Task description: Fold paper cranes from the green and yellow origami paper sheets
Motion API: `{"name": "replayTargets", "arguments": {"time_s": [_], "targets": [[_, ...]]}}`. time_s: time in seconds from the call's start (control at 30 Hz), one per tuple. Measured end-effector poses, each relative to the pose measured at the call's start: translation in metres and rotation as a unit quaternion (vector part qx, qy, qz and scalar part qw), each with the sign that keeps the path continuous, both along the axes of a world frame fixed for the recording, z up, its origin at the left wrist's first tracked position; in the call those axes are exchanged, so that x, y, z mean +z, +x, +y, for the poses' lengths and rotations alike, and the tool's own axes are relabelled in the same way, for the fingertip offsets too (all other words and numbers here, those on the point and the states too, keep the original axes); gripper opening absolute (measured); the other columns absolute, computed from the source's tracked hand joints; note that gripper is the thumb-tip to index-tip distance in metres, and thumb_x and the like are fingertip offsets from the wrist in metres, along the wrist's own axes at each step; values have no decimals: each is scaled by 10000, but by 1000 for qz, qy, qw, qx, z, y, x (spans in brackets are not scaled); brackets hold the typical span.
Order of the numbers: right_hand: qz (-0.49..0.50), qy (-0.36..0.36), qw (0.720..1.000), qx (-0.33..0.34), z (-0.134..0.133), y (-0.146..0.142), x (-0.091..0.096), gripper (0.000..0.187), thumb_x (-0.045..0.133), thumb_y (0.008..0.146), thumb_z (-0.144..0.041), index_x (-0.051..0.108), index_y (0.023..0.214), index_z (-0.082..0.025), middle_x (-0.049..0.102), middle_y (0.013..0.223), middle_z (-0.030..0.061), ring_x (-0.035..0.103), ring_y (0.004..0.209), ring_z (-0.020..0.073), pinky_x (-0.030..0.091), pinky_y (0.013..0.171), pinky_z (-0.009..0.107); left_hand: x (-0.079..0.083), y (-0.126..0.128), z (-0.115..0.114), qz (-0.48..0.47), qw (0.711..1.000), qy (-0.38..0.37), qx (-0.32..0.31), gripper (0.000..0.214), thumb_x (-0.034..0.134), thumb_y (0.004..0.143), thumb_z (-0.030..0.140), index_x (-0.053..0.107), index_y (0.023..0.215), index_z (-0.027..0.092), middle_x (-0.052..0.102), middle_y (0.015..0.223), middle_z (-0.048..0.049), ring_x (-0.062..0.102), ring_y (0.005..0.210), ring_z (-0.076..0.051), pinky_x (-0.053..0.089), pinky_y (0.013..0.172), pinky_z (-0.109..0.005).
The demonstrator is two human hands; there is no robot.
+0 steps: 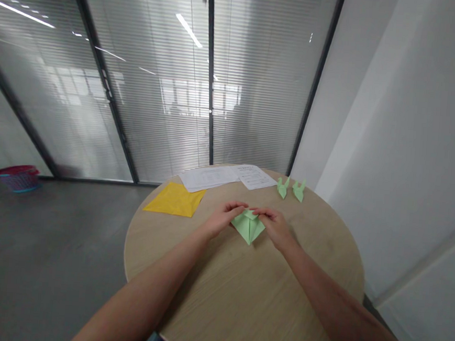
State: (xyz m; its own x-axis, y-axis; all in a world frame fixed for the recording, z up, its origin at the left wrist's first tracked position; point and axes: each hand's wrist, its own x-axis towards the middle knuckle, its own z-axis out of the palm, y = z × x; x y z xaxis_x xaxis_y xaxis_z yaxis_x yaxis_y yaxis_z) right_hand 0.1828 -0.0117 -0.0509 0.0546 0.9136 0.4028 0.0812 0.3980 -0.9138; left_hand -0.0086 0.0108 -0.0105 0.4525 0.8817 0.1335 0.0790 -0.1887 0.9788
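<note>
Head-worn view, forward, down over tabletop [248, 303]

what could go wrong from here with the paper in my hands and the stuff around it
The folded green paper is held near its top by your left hand and right hand; an uneven pull might skew or tear it.

The two small green figures sit near the far edge of the table, so a bump could knock them off.

The white sheets, also near that edge, could slide if brushed.
</note>
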Motion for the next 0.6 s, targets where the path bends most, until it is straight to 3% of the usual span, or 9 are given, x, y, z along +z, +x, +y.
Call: {"name": "replayTargets", "arguments": {"time_s": [0.2, 0.4, 0.6], "targets": [[-72, 14, 997, -35, -6, 1, 6, 227, 551, 768, -271, 748, 870, -222, 738, 949, 49, 660, 923, 217, 474, 893, 368, -7, 1, 8, 36, 999, -17, -6, 351, 635, 749, 502, 661, 750, 152, 568, 625, 2, 538, 576, -125, 473, 547, -244], [-1, -35, 999, 8, -5, 1, 5, 317, 551, 818, -370, 699, 1065, -237, 717, 1015, 39, 648, 899, 204, 491, 798, 321, -8, -1, 10, 62, 998, 24, 17, 306, 589, 780, 467, 659, 722, 175, 553, 578, 22, 505, 526, -113, 404, 489, -217], [-37, -87, 994, 55, 1, 2, 0, 296, 635, 771, -470, 713, 839, -193, 707, 777, 30, 616, 687, 188, 461, 640, 285, -4, -4, 11, 147, 978, 141, 36, 307, 577, 781, 446, 706, 727, 173, 638, 663, 5, 541, 621, -134, 405, 576, -229]]}}
